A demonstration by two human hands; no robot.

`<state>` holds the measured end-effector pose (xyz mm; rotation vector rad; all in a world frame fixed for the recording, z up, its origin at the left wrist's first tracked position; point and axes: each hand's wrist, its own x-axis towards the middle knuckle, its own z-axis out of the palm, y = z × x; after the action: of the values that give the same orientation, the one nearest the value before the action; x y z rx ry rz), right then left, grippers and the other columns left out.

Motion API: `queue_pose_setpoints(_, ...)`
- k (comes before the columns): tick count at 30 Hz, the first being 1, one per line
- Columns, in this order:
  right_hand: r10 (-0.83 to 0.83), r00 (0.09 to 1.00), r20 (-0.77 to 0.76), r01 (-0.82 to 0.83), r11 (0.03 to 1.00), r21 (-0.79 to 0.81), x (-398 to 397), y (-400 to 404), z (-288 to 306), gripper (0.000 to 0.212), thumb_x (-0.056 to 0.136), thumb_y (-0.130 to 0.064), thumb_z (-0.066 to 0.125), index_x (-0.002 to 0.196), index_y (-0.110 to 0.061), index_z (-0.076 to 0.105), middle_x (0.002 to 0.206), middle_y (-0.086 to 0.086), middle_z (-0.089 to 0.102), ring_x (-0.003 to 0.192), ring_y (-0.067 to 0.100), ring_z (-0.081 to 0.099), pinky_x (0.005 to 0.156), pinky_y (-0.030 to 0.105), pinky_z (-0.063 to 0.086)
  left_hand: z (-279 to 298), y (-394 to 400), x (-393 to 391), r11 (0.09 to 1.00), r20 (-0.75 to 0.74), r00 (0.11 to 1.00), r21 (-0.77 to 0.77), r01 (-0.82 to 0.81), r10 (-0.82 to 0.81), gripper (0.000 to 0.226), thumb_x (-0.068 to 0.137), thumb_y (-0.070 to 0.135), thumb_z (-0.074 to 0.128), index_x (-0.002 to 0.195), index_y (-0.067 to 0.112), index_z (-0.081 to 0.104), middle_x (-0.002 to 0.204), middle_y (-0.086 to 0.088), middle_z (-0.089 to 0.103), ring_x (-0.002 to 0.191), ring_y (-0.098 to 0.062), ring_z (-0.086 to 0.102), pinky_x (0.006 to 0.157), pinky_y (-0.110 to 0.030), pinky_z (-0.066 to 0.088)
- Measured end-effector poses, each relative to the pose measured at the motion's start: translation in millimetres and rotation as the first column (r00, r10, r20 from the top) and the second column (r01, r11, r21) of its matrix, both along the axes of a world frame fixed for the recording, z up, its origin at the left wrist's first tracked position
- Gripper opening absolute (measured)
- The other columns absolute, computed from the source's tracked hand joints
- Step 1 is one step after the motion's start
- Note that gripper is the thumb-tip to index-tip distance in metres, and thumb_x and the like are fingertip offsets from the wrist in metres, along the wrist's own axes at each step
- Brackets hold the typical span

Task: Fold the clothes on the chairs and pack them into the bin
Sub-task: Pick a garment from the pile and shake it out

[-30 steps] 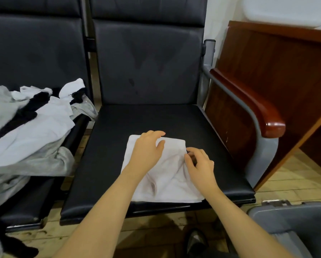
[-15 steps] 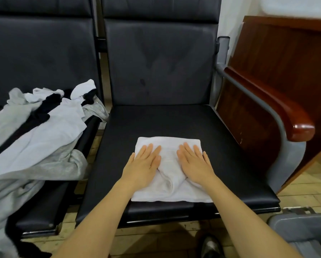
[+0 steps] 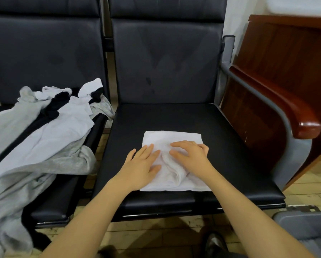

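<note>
A white cloth, folded into a rough rectangle, lies on the black seat of the right chair. My left hand lies flat on the cloth's left part with straight fingers. My right hand presses on its right part, fingers spread and slightly bent. A bunched ridge of the cloth stands between the two hands. A heap of grey, white and black clothes covers the left chair. The grey bin shows at the bottom right corner.
A wooden armrest on a grey metal frame borders the right chair. Behind it stands a dark wooden cabinet. Pale floor tiles show under the chairs, and a shoe is at the bottom edge.
My right hand went from pinching the cloth's right edge to pressing on top of it. Both hands slid outward slightly over the cloth, and the view shifted right.
</note>
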<state>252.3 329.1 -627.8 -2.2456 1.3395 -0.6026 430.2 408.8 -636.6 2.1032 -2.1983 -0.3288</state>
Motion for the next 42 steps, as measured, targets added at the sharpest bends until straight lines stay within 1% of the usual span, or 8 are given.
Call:
queue_pose_setpoints(9,-0.013,0.995,-0.101,0.013,1.000,0.001,18,11,-7,0.025,0.090,-0.036,0.059,0.114,-0.031,0.062,0.110,-0.014,0.058,0.113,0.010,0.046,0.089,0.028,0.012,-5,15,2,0.994,0.033,0.999,0.108,-0.010,0.006,0.062,0.097,0.057,0.016,0.150,0.036,-0.007,0.157,0.009,-0.017,0.144,-0.010,-0.014,0.117,-0.041,-0.009)
queue_pose_setpoints(15,-0.046,0.974,0.221,0.020,0.993,0.120,-1,20,11,0.008,0.089,-0.027,0.064,0.089,-0.033,0.059,0.089,-0.025,0.057,0.097,-0.005,0.047,0.103,0.025,0.019,-4,14,1,1.000,0.090,0.996,-0.003,0.011,-0.011,0.068,0.092,0.064,0.005,0.151,0.032,0.005,0.159,0.007,-0.003,0.145,-0.010,-0.010,0.116,-0.041,-0.011)
queue_pose_setpoints(18,-0.059,0.954,0.293,0.027,0.994,0.110,-25,22,14,0.008,0.086,-0.033,0.065,0.084,-0.039,0.061,0.088,-0.024,0.062,0.114,0.011,0.047,0.102,0.018,0.025,-2,14,-9,0.997,0.058,0.997,-0.055,0.046,-0.042,0.074,0.086,0.067,0.000,0.150,0.034,0.009,0.159,0.009,0.001,0.145,-0.010,-0.011,0.115,-0.040,-0.012)
queue_pose_setpoints(22,-0.130,0.937,0.323,0.125,0.991,0.038,-60,26,12,0.017,0.081,-0.054,0.055,0.086,-0.039,0.063,0.076,-0.005,0.066,0.084,0.011,0.062,0.097,0.048,0.044,0,12,-31,0.993,-0.038,0.993,-0.014,0.115,-0.115,0.056,0.098,0.054,0.021,0.150,0.036,0.009,0.158,0.013,-0.003,0.144,-0.007,-0.012,0.114,-0.036,-0.011)
queue_pose_setpoints(26,-0.237,0.938,0.252,0.257,0.965,-0.047,-70,30,13,0.040,0.086,-0.056,0.047,0.074,-0.021,0.064,0.061,0.002,0.058,0.058,0.013,0.057,0.085,0.051,0.048,-2,12,-47,0.989,-0.082,0.989,0.074,0.131,-0.125,0.056,0.098,0.055,0.020,0.150,0.039,0.003,0.158,0.015,-0.009,0.144,-0.012,-0.016,0.114,-0.045,-0.011)
queue_pose_setpoints(32,-0.079,0.991,0.109,0.094,0.986,-0.140,-45,37,18,0.026,0.095,-0.030,0.054,0.116,-0.019,0.065,0.115,-0.007,0.061,0.104,0.010,0.058,0.097,0.034,0.046,-2,17,-49,0.986,-0.002,0.993,0.120,0.118,-0.119,0.059,0.097,0.057,0.017,0.149,0.040,-0.005,0.157,0.010,-0.017,0.143,-0.020,-0.021,0.114,-0.050,-0.013)
queue_pose_setpoints(36,0.096,0.950,-0.297,-0.122,0.990,-0.069,-41,37,5,0.054,0.101,-0.043,0.036,0.149,-0.023,0.027,0.157,-0.004,0.023,0.144,0.013,0.022,0.114,0.029,0.019,-2,21,-40,0.993,0.030,0.998,0.104,0.059,-0.062,0.056,0.099,0.052,0.014,0.150,0.036,-0.003,0.158,0.003,-0.015,0.144,-0.020,-0.017,0.117,-0.048,-0.009)
queue_pose_setpoints(42,0.199,0.873,-0.445,-0.098,0.966,0.239,-56,30,-2,0.068,0.097,-0.059,0.023,0.153,-0.026,0.003,0.161,-0.007,-0.006,0.147,0.013,-0.005,0.117,0.033,0.000,2,23,-24,0.998,0.104,0.993,-0.008,0.055,-0.054,0.058,0.097,0.058,0.019,0.150,0.035,0.015,0.159,0.007,0.010,0.146,-0.016,0.008,0.116,-0.033,0.009)
